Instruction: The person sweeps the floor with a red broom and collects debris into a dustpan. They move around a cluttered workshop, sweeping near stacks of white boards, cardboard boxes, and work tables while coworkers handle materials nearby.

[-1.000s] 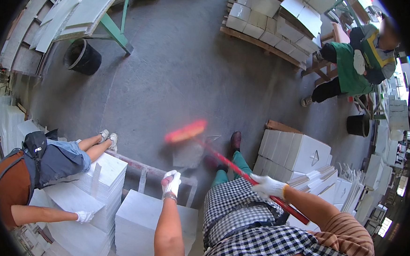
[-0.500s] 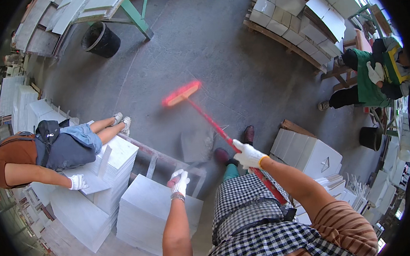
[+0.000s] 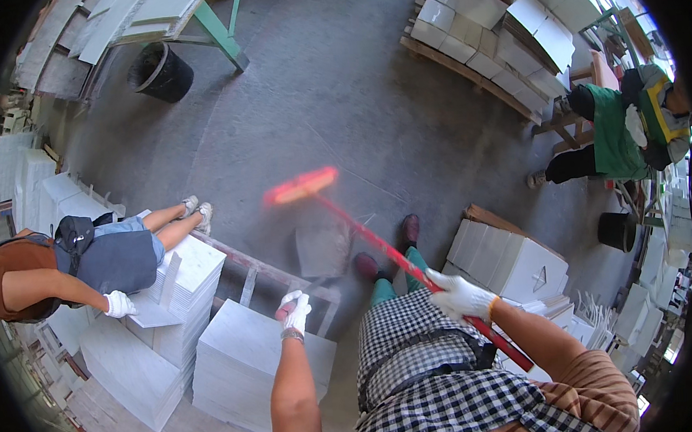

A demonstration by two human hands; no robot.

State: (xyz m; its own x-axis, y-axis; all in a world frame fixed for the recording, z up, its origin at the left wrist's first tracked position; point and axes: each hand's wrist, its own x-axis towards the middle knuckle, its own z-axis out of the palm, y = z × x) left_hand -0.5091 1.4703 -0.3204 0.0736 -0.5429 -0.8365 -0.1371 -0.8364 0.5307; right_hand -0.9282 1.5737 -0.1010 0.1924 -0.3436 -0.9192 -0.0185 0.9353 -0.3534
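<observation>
A push broom with a red handle and red bristles (image 3: 301,189) slants across the floor ahead of me, its head blurred by motion. My right hand (image 3: 462,296), in a white glove, is closed round the handle, whose end passes beside my right forearm. My left hand (image 3: 293,311), also gloved in white, is curled closed above a stack of white slabs (image 3: 247,353). Something pinkish shows at its fingers, but I cannot make out whether it is held or part of the glove. My dark red shoes (image 3: 367,265) stand near the broom handle.
At the left a person (image 3: 114,250) leans over stacked white tiles (image 3: 195,273). A second person (image 3: 614,132) in a green apron is far right. A loaded pallet (image 3: 472,81), a black bucket (image 3: 160,72) under a green-legged table, and boxes (image 3: 507,261) surround the floor.
The broom has been drawn back toward me, and my right hand has moved right and nearer my body with it. My left hand stays curled, nearly in place.
</observation>
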